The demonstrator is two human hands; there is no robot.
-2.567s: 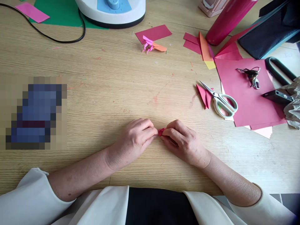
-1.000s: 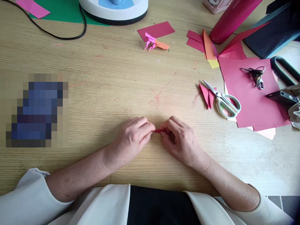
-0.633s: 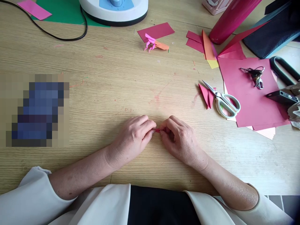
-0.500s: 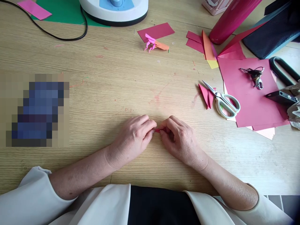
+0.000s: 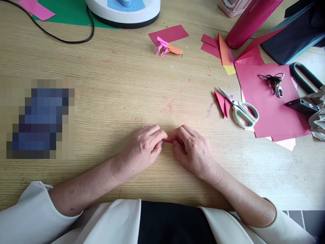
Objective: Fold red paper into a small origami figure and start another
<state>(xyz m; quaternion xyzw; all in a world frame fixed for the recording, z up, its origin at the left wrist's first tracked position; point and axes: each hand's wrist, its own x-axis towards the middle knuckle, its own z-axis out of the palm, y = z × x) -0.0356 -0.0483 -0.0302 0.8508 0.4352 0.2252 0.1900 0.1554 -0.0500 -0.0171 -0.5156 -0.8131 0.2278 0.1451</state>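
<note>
Between my two hands, low in the middle of the view, stretches a thin red paper strip (image 5: 169,140). My left hand (image 5: 144,144) pinches its left end between thumb and fingers. The right end is in the closed fingers of my right hand (image 5: 193,149), which hide part of it. Farther off on the table lie a pink and orange folded paper figure (image 5: 167,47) and a dark pink paper rectangle (image 5: 169,34). Scissors (image 5: 242,110) rest to the right, their blades over a folded red paper piece (image 5: 222,104).
Red sheets (image 5: 271,115) hold keys (image 5: 275,81) and a small black device (image 5: 302,105) at the right. A pink cylinder (image 5: 251,23) and a white appliance (image 5: 124,15) stand behind. A blurred blue object (image 5: 43,118) is at the left.
My left hand has shifted slightly left, so the gap between my hands is a little wider and more of the red strip shows. My right hand stays nearly in place.
</note>
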